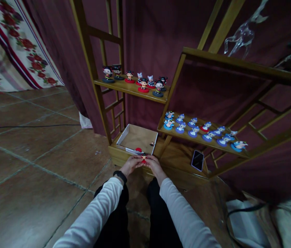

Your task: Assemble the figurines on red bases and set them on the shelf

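Observation:
Between my two hands, just in front of the shelf unit, is a small figurine with dark hair and a red body. My left hand closes on it from the left, fingertips at its side. From the other side my right hand grips it too. Right behind my hands stands an open shallow box on the bottom board. Inside the box lie a red round piece and a small dark-haired figure part.
Red- and black-based figurines stand on the upper left shelf. Several blue and purple figurines line the right shelf. A phone lies on the bottom board. A glass animal stands higher up. Bags sit at lower right.

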`<state>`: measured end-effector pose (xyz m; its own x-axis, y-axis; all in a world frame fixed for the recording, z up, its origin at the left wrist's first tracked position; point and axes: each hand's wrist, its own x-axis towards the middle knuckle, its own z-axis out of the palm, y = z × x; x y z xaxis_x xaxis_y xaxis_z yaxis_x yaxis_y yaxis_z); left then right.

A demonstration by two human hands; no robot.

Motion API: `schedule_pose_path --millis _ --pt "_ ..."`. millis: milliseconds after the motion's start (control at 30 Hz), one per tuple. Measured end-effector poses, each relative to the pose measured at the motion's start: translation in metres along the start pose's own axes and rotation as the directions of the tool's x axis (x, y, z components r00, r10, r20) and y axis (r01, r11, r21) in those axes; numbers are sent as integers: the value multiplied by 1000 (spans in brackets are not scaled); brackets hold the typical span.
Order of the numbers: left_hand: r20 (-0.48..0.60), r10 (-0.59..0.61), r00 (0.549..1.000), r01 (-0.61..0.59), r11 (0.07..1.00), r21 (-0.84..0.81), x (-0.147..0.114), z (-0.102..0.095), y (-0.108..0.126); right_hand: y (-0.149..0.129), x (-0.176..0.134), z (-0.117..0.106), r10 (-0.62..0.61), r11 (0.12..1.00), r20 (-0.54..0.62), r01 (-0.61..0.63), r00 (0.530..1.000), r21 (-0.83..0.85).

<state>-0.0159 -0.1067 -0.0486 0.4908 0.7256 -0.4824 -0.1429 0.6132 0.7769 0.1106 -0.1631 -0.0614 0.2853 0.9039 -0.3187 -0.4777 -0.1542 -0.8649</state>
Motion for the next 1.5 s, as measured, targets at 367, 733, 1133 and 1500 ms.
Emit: schedule_pose_path --millis 367,733,1133,1500 --pt "51 122 991 -125 989 75 11 2 9 -1 5 3 -79 994 -58 83 995 71" --pt "18 24 1000 -22 992 -128 13 -6 2 -3 3 7 -42 992 -19 44 999 115" --pt "79 27 997 -18 993 -114 11 -7 -1 -4 -1 3 -44 999 -30 44 999 25" --pt "83 82 993 -76 995 -71 15 -4 -3 -3 0 6 -136 991 -60 137 989 5"
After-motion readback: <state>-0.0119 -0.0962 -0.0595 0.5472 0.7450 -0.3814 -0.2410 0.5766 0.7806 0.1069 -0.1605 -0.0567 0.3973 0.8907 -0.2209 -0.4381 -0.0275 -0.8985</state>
